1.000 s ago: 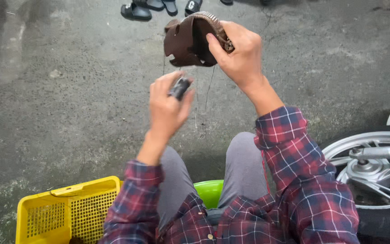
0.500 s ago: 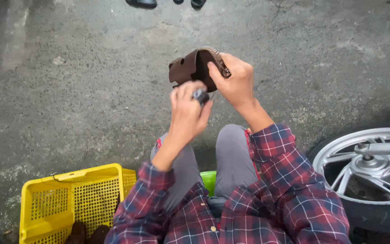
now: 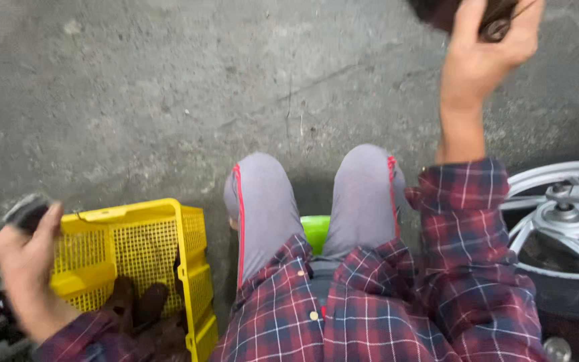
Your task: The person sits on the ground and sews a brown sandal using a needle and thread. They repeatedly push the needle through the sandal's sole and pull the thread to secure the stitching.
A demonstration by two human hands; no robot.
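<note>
Two bare hands are seen, the left hand [image 3: 25, 258] and the right hand [image 3: 480, 57]. One yellow perforated plastic crate [image 3: 135, 248] is counted, one silver spoked metal wheel [image 3: 564, 221], and one bright green plastic stool [image 3: 315, 230].

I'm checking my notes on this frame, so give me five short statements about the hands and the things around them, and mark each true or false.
1. The right hand is raised and grips a dark brown part at the top edge of the picture. True.
2. The left hand is empty. False: it holds a small dark object.
3. The left hand is beside a yellow basket. True.
4. The basket stands on a table. False: it stands on the concrete ground.
5. A wheel with silver spokes lies at the person's left. False: it is on the right.
</note>
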